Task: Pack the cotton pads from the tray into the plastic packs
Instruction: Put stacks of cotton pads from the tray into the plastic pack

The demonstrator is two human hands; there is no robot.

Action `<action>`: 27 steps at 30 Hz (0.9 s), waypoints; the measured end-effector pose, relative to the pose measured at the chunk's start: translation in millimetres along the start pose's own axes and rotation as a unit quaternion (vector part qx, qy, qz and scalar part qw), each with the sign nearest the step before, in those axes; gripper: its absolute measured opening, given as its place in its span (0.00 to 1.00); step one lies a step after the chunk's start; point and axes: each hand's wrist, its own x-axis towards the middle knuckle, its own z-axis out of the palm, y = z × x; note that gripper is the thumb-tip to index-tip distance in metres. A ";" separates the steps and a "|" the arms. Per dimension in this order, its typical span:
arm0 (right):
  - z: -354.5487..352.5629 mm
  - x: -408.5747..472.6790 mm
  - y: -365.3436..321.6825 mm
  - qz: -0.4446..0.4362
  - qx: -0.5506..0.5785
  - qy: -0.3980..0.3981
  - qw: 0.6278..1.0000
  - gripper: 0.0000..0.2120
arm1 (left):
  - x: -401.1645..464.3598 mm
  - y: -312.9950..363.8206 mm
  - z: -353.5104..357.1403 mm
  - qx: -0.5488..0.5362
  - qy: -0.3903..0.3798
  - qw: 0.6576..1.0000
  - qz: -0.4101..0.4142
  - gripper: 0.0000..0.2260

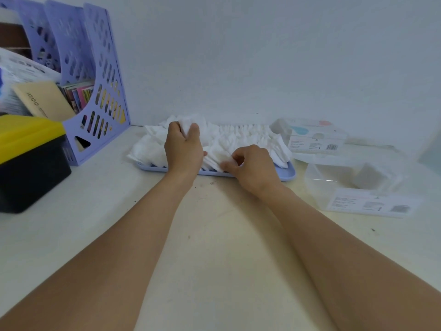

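Over the tray (287, 174), both hands grasp cotton pads (241, 137) — left hand (183, 149), right hand (250, 163).

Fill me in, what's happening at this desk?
A person is gathering cotton pads off a blue tray. The left hand grips a small bunch of pads at the back of the pile; the right hand pinches pads at the tray's front edge. Two clear plastic packs wait to the right, the near one open with a few pads inside.
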 end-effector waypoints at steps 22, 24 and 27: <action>-65.0 -3.8 -11.6 0.055 0.339 -0.132 0.930 0.12 | -36.1 21.8 17.0 -0.165 -0.216 0.949 -0.158 0.11; -64.3 -2.5 -9.5 0.048 0.308 -0.120 0.943 0.13 | -36.4 21.6 15.8 -0.162 -0.218 0.949 -0.159 0.12; -61.4 -2.3 -9.2 0.027 0.262 -0.108 0.959 0.12 | -35.6 19.3 14.9 -0.140 -0.223 0.953 -0.150 0.12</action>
